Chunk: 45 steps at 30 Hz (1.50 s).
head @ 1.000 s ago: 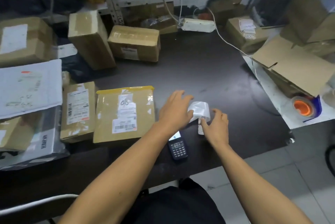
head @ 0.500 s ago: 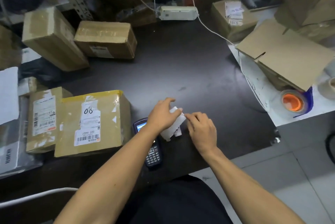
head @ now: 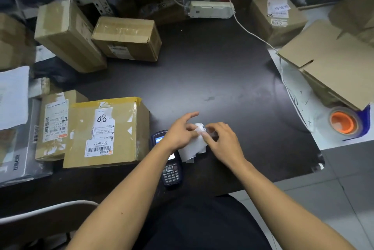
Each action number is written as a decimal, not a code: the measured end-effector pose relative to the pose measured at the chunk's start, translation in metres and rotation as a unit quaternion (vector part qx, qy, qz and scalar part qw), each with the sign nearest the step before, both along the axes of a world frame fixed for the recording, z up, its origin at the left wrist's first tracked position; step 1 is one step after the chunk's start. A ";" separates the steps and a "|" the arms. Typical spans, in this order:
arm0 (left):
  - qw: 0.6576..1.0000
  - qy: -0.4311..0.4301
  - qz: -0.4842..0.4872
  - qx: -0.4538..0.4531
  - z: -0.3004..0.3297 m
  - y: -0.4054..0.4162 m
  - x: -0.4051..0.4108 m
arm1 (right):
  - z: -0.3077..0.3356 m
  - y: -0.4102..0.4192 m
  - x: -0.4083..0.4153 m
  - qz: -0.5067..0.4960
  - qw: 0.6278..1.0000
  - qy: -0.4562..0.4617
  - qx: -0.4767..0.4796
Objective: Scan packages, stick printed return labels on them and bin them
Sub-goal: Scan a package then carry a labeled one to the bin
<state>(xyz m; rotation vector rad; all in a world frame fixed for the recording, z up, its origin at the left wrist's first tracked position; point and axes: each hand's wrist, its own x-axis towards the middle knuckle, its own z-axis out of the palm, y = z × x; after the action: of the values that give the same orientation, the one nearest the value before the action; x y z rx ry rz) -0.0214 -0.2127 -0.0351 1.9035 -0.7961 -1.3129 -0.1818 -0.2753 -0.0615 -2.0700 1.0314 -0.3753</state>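
White label strip at near centre of dark table, over handheld scanner. Left hand and right hand both pinch it, peeling. Risk: adhesive folding onto itself or tearing; yellow-taped package waits left.

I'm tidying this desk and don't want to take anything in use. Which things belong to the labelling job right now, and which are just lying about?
In use:
- printed label, pinched by left hand and right hand
- handheld scanner
- box marked 507 H407

Lying about:
- orange tape roll
- power strip
- flattened carton
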 end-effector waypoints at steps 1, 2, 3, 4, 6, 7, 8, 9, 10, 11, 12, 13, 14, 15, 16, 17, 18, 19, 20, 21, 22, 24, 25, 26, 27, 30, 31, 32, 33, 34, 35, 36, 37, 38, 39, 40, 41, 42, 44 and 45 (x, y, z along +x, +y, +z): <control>1.000 0.001 -0.002 -0.009 -0.001 0.000 0.000 | 0.002 -0.003 0.005 0.016 1.000 0.010 0.023; 1.000 -0.002 -0.007 -0.016 -0.002 0.000 0.000 | 0.004 -0.006 0.009 0.025 0.999 0.015 0.041; 1.000 -0.004 -0.013 -0.022 -0.002 0.001 0.000 | 0.004 -0.009 0.012 0.023 0.998 0.015 0.059; 0.999 -0.006 -0.019 -0.026 -0.002 0.001 0.001 | 0.005 -0.013 0.013 0.015 0.996 0.016 0.081; 0.999 -0.011 -0.029 -0.034 -0.001 0.003 0.001 | 0.007 -0.018 0.014 0.006 0.993 0.021 0.114; 0.999 -0.015 -0.031 -0.035 0.000 0.003 0.000 | 0.009 -0.020 0.014 0.005 0.992 0.026 0.121; 0.999 -0.022 -0.031 -0.034 0.000 0.003 0.001 | 0.010 -0.022 0.014 0.001 0.992 0.029 0.125; 0.999 -0.030 -0.026 -0.032 0.000 0.002 0.001 | 0.011 -0.023 0.014 -0.013 0.991 0.030 0.130; 0.999 -0.036 -0.020 -0.031 0.000 0.002 0.002 | 0.012 -0.026 0.013 -0.034 0.990 0.033 0.136; 0.999 -0.039 -0.013 -0.030 -0.001 0.002 0.002 | 0.014 -0.029 0.012 -0.059 0.987 0.036 0.145; 0.999 -0.037 -0.007 -0.028 -0.001 0.001 0.003 | 0.015 -0.034 0.010 -0.085 0.983 0.038 0.155; 0.999 -0.034 -0.001 -0.026 -0.001 0.001 0.003 | 0.016 -0.038 0.007 -0.116 0.979 0.037 0.166; 0.999 -0.032 0.005 -0.021 0.000 0.000 0.003 | 0.016 -0.043 0.004 -0.152 0.972 0.028 0.176; 0.999 -0.030 0.012 -0.015 0.000 0.000 0.003 | 0.018 -0.047 0.001 -0.192 0.964 0.013 0.182; 0.999 -0.029 0.019 -0.009 0.001 -0.001 0.002 | 0.019 -0.050 -0.001 -0.233 0.955 -0.006 0.181; 0.999 -0.030 0.022 -0.003 0.001 -0.002 0.002 | 0.022 -0.052 -0.003 -0.270 0.947 -0.027 0.175; 0.999 -0.031 0.022 0.001 0.001 -0.003 0.001 | 0.025 -0.053 -0.003 -0.298 0.939 -0.049 0.166; 0.999 -0.032 0.021 0.002 0.002 -0.003 0.000 | 0.028 -0.053 -0.001 -0.315 0.934 -0.071 0.154; 0.999 -0.036 0.019 0.003 0.004 -0.003 -0.001 | 0.032 -0.051 0.001 -0.318 0.934 -0.091 0.134; 0.999 -0.047 0.014 0.003 0.005 -0.002 -0.001 | 0.036 -0.048 0.005 -0.309 0.939 -0.108 0.104; 0.998 -0.070 0.008 0.002 0.008 -0.002 -0.002 | 0.039 -0.043 0.009 -0.286 0.948 -0.122 0.064; 0.991 -0.133 0.015 -0.016 0.015 0.001 -0.002 | 0.042 -0.031 0.019 -0.222 0.965 -0.133 -0.028; 0.988 -0.147 0.037 -0.031 0.020 0.002 -0.002 | 0.042 -0.024 0.024 -0.191 0.970 -0.132 -0.072; 0.987 -0.140 0.070 -0.046 0.027 0.003 -0.001 | 0.042 -0.018 0.030 -0.161 0.972 -0.126 -0.115; 0.986 -0.117 0.106 -0.059 0.033 0.004 0.000 | 0.042 -0.011 0.036 -0.133 0.971 -0.120 -0.162; 0.977 -0.013 0.193 -0.093 0.051 0.010 0.006 | 0.042 0.006 0.054 -0.058 0.947 -0.095 -0.301; 0.971 0.007 0.216 -0.101 0.055 0.014 0.009 | 0.043 0.012 0.060 -0.038 0.938 -0.090 -0.331; 0.966 0.017 0.234 -0.105 0.058 0.019 0.012 | 0.045 0.018 0.065 -0.020 0.932 -0.090 -0.350; 0.963 0.020 0.247 -0.107 0.059 0.024 0.016 | 0.046 0.023 0.070 -0.004 0.928 -0.092 -0.360; 0.961 0.020 0.256 -0.108 0.061 0.031 0.021 | 0.046 0.030 0.075 0.010 0.925 -0.096 -0.367; 0.959 0.018 0.263 -0.108 0.062 0.038 0.025 | 0.046 0.036 0.080 0.019 0.923 -0.103 -0.371; 0.957 0.013 0.270 -0.108 0.063 0.046 0.029 | 0.046 0.042 0.084 0.026 0.921 -0.110 -0.372; 0.954 0.008 0.278 -0.110 0.065 0.054 0.034 | 0.045 0.048 0.088 0.031 0.922 -0.119 -0.367; 0.952 0.007 0.284 -0.114 0.067 0.062 0.038 | 0.045 0.054 0.091 0.037 0.923 -0.127 -0.362; 0.951 0.008 0.286 -0.120 0.069 0.071 0.043 | 0.046 0.059 0.093 0.047 0.924 -0.133 -0.356; 0.951 0.007 0.282 -0.125 0.071 0.080 0.047 | 0.047 0.064 0.095 0.062 0.927 -0.138 -0.344; 0.952 0.001 0.277 -0.128 0.073 0.089 0.051 | 0.049 0.068 0.096 0.077 0.935 -0.144 -0.316; 0.955 -0.011 0.270 -0.125 0.076 0.098 0.056 | 0.053 0.072 0.098 0.086 0.949 -0.152 -0.264; 0.960 -0.021 0.251 -0.122 0.082 0.117 0.067 | 0.069 0.081 0.105 0.062 0.980 -0.159 -0.100; 0.964 -0.018 0.234 -0.123 0.085 0.125 0.072 | 0.077 0.085 0.110 0.044 0.987 -0.157 -0.014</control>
<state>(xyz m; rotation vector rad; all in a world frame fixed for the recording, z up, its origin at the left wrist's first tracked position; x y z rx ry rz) 0.0505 -0.0875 0.0496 1.7752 -0.4575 -0.8494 -0.0717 -0.1905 0.0157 -1.9933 0.7488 -0.6498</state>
